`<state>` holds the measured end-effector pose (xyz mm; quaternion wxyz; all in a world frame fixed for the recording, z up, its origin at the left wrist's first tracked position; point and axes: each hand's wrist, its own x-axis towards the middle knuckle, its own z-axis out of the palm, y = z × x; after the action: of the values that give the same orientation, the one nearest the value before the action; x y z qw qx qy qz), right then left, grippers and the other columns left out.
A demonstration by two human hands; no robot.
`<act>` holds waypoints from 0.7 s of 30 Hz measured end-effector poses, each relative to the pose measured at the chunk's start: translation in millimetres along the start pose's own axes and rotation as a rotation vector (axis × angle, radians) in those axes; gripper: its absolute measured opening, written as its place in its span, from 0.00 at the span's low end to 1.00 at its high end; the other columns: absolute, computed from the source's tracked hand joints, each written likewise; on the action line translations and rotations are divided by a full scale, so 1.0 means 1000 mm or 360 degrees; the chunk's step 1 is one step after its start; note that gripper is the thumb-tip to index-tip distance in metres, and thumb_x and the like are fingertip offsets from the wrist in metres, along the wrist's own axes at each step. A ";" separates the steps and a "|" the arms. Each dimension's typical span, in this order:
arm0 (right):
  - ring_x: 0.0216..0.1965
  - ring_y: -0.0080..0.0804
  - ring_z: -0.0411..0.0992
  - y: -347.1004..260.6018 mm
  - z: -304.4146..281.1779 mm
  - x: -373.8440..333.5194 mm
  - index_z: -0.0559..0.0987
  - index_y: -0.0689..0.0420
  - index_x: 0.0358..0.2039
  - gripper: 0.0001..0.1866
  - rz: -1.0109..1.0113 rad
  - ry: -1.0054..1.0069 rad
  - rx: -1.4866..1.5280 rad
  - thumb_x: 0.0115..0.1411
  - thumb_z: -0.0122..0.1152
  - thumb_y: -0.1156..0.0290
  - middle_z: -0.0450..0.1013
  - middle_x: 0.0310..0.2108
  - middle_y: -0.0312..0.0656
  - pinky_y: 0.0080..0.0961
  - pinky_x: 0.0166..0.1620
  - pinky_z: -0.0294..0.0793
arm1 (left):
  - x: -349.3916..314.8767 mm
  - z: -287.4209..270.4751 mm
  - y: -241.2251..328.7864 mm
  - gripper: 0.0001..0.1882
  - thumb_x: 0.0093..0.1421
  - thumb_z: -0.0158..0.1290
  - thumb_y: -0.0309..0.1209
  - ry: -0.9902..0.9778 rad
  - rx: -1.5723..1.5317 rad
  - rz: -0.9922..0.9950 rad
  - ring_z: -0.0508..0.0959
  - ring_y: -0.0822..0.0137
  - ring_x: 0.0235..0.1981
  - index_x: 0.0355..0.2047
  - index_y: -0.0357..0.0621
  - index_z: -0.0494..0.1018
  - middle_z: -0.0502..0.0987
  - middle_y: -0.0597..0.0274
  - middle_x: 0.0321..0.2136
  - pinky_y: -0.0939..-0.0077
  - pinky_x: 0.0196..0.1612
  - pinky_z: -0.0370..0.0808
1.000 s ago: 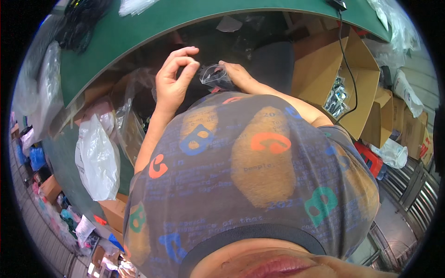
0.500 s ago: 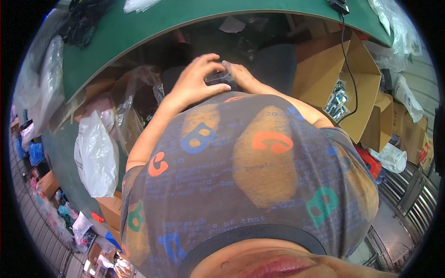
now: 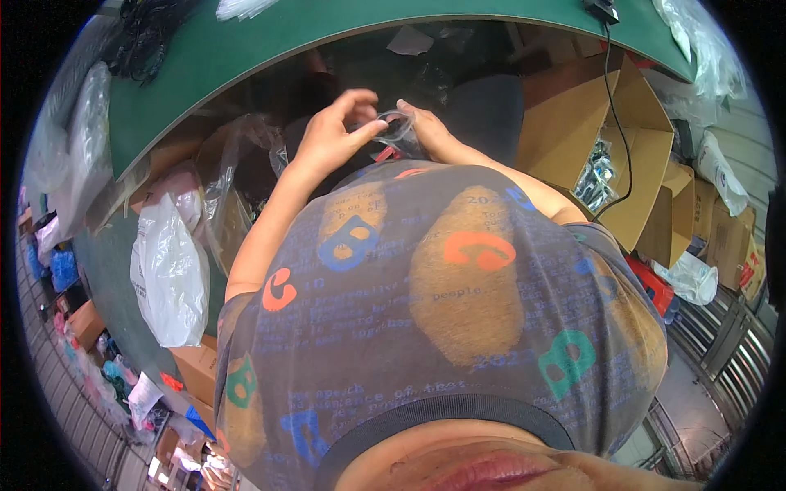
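Print on the shirt [image 3: 458, 327], a bag and a box.
The shirt bears large single letters in red [image 3: 481, 251], blue [image 3: 348, 244] and green [image 3: 569, 364], spread over front and sides, with rows of small blue lettering between them, a dark word across the tan oval patch [image 3: 471, 327] and blue numerals at that patch's lower edge. Small dark print on the white plastic bag [image 3: 172, 278] and red marks on the far-right cardboard box [image 3: 749, 266] are too small to read.

The clear held piece [image 3: 407, 141] looks like thin, glossy plastic. The green surface [image 3: 270, 41] appears smooth and matt. The open box [image 3: 563, 123] is matt cardboard; the white bag [image 3: 170, 278], shiny, crinkled plastic. The shirt [image 3: 368, 327] looks like thin, matt cloth.
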<state>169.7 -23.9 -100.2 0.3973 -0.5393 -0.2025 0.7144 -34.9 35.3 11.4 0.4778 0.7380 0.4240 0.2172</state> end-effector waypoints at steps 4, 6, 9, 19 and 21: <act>0.31 0.27 0.75 -0.001 -0.004 -0.001 0.81 0.59 0.40 0.25 -0.0034 0.0070 0.0144 0.72 0.50 0.48 0.78 0.32 0.39 0.27 0.35 0.75 | -0.004 -0.010 -0.005 0.05 0.63 0.59 0.27 0.0267 -0.0282 0.0017 0.80 0.77 0.31 0.38 0.39 0.80 0.82 0.65 0.29 0.79 0.38 0.77; 0.29 0.27 0.75 -0.004 -0.004 -0.003 0.80 0.57 0.40 0.23 -0.0061 0.0060 0.0205 0.73 0.50 0.49 0.77 0.30 0.39 0.27 0.32 0.76 | -0.001 -0.026 0.005 0.07 0.61 0.62 0.27 0.0363 -0.0169 0.0127 0.81 0.72 0.35 0.38 0.40 0.79 0.82 0.63 0.34 0.77 0.43 0.77; 0.31 0.26 0.75 -0.005 0.000 -0.004 0.81 0.57 0.41 0.23 -0.0005 0.0029 0.0119 0.73 0.50 0.49 0.78 0.32 0.39 0.26 0.34 0.76 | -0.003 -0.017 0.007 0.19 0.50 0.70 0.35 0.0022 0.0094 0.0570 0.76 0.55 0.54 0.41 0.43 0.79 0.76 0.53 0.52 0.65 0.56 0.73; 0.37 0.26 0.73 0.006 -0.009 -0.003 0.83 0.57 0.42 0.27 -0.0114 0.0003 0.0050 0.72 0.48 0.45 0.78 0.37 0.38 0.27 0.42 0.72 | -0.003 0.034 -0.007 0.09 0.63 0.61 0.30 -0.0183 -0.0425 0.0073 0.81 0.68 0.45 0.39 0.36 0.82 0.83 0.58 0.42 0.76 0.49 0.76; 0.38 0.26 0.73 0.001 -0.012 -0.008 0.83 0.57 0.43 0.28 -0.0119 -0.0054 -0.0022 0.72 0.47 0.44 0.78 0.38 0.38 0.28 0.42 0.73 | -0.002 0.034 -0.009 0.10 0.63 0.61 0.30 -0.0238 -0.0470 -0.0062 0.81 0.68 0.44 0.39 0.36 0.82 0.83 0.59 0.41 0.76 0.49 0.76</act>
<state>181.3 -32.5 -99.5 0.4166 -0.5218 -0.2342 0.7067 -14.8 17.3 -11.9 0.6155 0.6655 0.3650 0.2125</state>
